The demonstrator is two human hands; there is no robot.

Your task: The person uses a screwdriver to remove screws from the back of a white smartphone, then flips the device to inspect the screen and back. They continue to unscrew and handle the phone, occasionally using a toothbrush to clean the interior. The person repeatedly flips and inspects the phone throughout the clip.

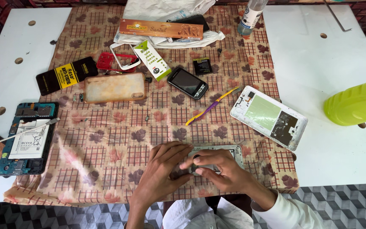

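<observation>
Hands are working low at the near edge of the white tabletop, both pressing down on a silver-framed opened phone body lying flat on the brown floral checked cloth. The left hand is lying spread, its fingers steadying the frame's left end; the right hand is curling over the middle, its fingertips pinching or pushing at something small inside, too hidden to tell which. By my reading, this step is calling for a firm brace from the left and light, patient pressure from the right, keeping the frame flat so nothing bends. Just beyond, a purple and yellow plastic pry tool is lying within reach, and a white phone back shell is sitting to the right, apart from the hands. A small black phone is resting further back.
</observation>
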